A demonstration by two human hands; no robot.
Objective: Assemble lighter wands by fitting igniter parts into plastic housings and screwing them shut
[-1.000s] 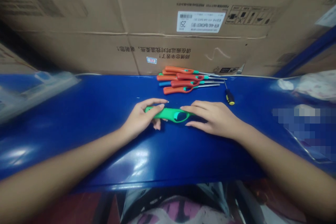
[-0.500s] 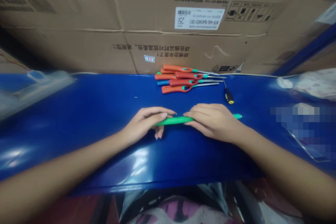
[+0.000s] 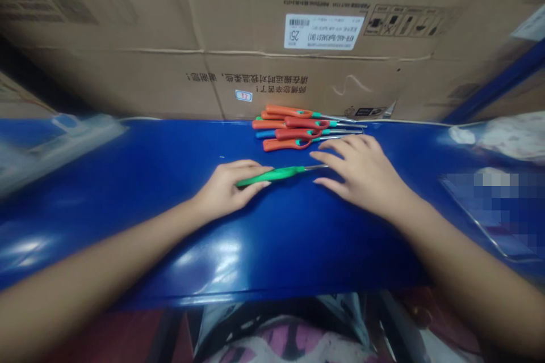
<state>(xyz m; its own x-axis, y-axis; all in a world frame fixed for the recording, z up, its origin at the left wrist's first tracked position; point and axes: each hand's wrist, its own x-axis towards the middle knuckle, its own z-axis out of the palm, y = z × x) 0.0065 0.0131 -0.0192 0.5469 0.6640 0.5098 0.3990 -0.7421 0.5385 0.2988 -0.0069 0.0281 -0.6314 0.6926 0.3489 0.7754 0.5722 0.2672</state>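
Note:
A green long-nosed gas lighter is pinched at its handle end between the thumb and fingers of my left hand. Its thin metal rod points right, toward my right hand. That hand is open over the table, fingers spread, and the rod's tip ends at or behind its fingertips; whether they touch I cannot tell. Just beyond both hands lies a pile of several orange and red gas lighters, a blue handle among them, their metal rods pointing right. The screwdriver seen earlier is hidden behind my right hand.
The blue table ends at a front edge close to my body. A large cardboard box stands along its back. Clear plastic lies at the left, and a white patterned bag at the right. A pixelated patch covers part of the right side.
My right hand has let go of the green lighter and moved up and slightly right, its fingers opening. The lighter, still in my left hand, has risen slightly, its metal rod now showing.

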